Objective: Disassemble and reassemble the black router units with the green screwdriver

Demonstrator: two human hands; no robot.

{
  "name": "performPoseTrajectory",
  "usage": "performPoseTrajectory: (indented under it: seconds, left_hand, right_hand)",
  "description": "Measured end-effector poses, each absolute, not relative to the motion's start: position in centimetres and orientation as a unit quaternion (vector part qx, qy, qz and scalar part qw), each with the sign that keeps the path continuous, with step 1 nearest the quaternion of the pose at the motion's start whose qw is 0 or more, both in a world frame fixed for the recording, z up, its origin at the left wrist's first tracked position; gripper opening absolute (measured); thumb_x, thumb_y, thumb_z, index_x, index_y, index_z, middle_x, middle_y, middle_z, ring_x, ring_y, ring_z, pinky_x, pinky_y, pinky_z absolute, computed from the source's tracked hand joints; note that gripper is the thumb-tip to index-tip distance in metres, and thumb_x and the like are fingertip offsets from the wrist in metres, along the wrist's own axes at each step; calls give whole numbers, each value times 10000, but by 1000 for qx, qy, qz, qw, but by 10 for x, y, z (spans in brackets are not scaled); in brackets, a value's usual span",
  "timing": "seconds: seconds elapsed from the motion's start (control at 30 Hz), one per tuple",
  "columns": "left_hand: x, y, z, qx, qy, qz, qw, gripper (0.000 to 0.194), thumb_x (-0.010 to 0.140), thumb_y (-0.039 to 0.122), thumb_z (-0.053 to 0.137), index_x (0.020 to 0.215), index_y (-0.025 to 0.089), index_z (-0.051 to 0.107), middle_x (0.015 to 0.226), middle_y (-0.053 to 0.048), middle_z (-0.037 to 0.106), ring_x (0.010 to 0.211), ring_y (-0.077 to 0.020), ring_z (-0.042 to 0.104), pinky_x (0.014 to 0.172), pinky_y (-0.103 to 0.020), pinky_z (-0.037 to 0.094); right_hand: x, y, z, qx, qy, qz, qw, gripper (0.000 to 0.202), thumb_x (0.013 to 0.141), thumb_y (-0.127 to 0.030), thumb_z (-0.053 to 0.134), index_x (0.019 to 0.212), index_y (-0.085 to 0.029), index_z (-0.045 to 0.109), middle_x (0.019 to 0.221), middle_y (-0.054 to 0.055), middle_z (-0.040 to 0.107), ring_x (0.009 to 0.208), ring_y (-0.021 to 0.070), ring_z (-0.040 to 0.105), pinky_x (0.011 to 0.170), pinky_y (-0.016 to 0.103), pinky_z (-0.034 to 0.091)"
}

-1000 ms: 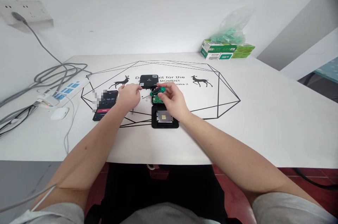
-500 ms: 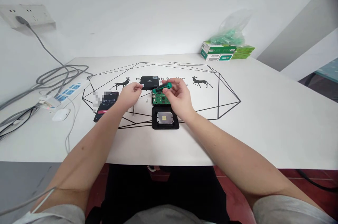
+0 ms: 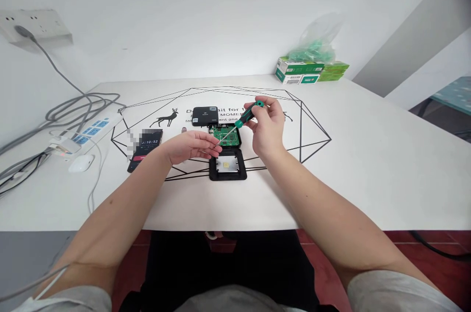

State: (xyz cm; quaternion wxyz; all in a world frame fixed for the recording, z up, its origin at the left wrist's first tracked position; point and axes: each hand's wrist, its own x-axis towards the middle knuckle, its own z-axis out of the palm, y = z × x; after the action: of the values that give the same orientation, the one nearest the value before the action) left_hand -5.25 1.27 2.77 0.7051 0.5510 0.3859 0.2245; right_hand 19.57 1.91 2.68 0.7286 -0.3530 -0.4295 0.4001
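Observation:
My right hand (image 3: 268,125) holds a green and black screwdriver (image 3: 248,114) by its handle, its shaft slanting down to the left. At the shaft's tip are the fingers of my left hand (image 3: 195,146); whether they pinch something small there is too fine to tell. Beneath the shaft, a green circuit board (image 3: 231,138) sits in an open black case. Nearer me lies a black cover (image 3: 243,174) with a silver metal plate (image 3: 227,164). A black box-shaped piece (image 3: 205,116) with small labels lies behind the board, to the left.
A phone (image 3: 147,144) showing a timer lies left of my left hand. Farther left are a white power strip (image 3: 96,128), coiled grey cables (image 3: 68,106) and a white earphone case (image 3: 81,163). Green and white boxes (image 3: 300,70) under a plastic bag stand at the back right.
My left hand has moved from the black piece toward me, to the screwdriver's tip. My right hand has shifted right, and the screwdriver now points down left with its shaft showing.

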Motion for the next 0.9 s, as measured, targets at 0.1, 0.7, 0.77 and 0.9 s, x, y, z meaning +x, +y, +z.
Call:
performPoseTrajectory:
  seconds: [0.1,0.7,0.77,0.9]
  left_hand:
    - [-52,12,26,561,372,215,708,386,807,382,972,1118,196,837,1200,-123,835,1066,-253,803,977,-407,633]
    - [-47,10,26,602,386,204,669,383,779,432,991,996,177,807,1044,-85,815,836,-160,698,819,-339,573]
    - [-47,10,25,610,385,203,662,402,764,458,1001,968,178,796,1025,-77,813,828,-155,695,806,-329,570]
    - [-47,10,24,630,392,195,641,403,774,494,983,928,184,776,1035,-80,818,827,-160,700,802,-334,572]
  right_hand:
    - [194,18,28,-355,-417,405,732,226,857,-263,668,1063,-302,586,942,-36,735,763,126,685,598,255,595]
    - [193,16,30,-357,-411,393,741,237,835,-278,684,1050,-294,586,918,-36,728,782,136,681,595,260,597]
    - [194,16,30,-357,-413,392,741,239,837,-281,681,1055,-293,581,924,-35,727,788,134,685,601,260,599]
    - [194,17,30,-354,-423,393,736,245,847,-287,683,1066,-297,574,933,-41,716,788,124,687,604,251,593]
